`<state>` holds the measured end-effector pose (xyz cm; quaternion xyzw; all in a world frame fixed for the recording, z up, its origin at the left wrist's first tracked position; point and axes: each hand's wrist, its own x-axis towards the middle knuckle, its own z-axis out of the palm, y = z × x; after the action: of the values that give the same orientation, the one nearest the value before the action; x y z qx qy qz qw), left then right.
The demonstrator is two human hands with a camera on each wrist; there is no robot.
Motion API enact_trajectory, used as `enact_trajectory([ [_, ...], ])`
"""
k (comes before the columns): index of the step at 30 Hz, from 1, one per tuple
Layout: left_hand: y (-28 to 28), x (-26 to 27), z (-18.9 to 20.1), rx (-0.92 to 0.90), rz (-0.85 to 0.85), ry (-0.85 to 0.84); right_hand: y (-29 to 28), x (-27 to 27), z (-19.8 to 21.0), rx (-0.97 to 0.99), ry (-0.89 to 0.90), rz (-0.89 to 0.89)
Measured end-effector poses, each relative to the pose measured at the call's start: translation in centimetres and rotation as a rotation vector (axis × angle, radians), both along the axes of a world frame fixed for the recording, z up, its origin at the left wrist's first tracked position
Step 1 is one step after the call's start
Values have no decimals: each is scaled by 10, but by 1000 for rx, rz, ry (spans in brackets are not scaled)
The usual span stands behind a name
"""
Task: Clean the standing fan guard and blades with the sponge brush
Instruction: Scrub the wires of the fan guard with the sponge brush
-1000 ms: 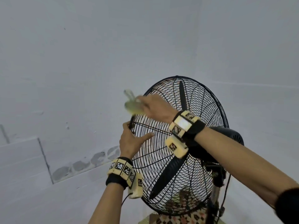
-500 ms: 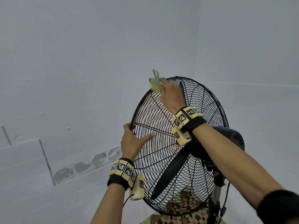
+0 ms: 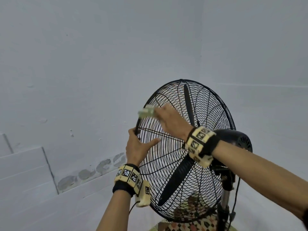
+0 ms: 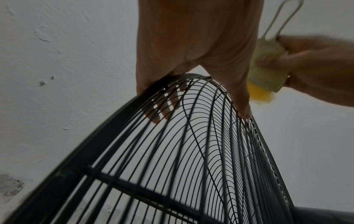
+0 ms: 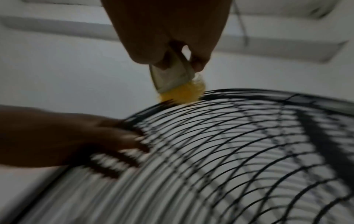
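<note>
A person's left hand (image 3: 138, 147) grips the fan guard (image 3: 208, 164) rim while their right hand (image 3: 171, 120) pinches the sponge brush (image 3: 146, 112), scrubbing its upper wires; blades likely come next.

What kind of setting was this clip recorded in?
Probably a plain room in a home, though that is a guess: bare white painted walls meeting in a corner, a black standing fan, and patterned fabric below it. Nothing suggests a workshop.

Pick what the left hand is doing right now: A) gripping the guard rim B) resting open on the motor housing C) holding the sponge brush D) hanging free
A: the left hand grips the rim of the fan guard, fingers behind the wires and thumb on the front, while the right hand holds the sponge brush.
</note>
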<state>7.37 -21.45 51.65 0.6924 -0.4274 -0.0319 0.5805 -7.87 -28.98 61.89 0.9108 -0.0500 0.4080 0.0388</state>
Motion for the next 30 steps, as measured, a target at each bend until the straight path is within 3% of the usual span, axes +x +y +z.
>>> enact_trajectory([
  [2,0,-1,1,-6,0,0,6,-4,-14,-26,212,44],
  [4,0,-4,2,-11,-5,1,-2,-5,9,47,54,42],
  [6,2,-8,4,-18,-8,0,-17,-8,42,130,-232,-113],
  [8,2,-8,3,-13,-3,1,-24,-9,53,160,-295,-192],
  [10,3,-6,2,-7,-2,1,-16,-8,40,47,-184,-66],
  [12,4,-3,3,-7,4,-2,0,-6,16,-62,78,83],
  [14,3,-4,3,2,6,3,3,-5,14,-18,169,101],
  [19,2,-9,4,-8,2,10,-35,-12,41,144,-404,-236],
  [21,1,-7,3,-4,1,6,-31,-8,18,172,-348,-183],
  [24,2,-1,2,1,4,-3,-2,-1,-29,77,-53,51],
  [25,2,-1,2,1,-2,3,-2,-2,-31,85,-57,73],
  [30,4,-9,5,-17,-25,18,-40,-13,15,357,-553,-272],
])
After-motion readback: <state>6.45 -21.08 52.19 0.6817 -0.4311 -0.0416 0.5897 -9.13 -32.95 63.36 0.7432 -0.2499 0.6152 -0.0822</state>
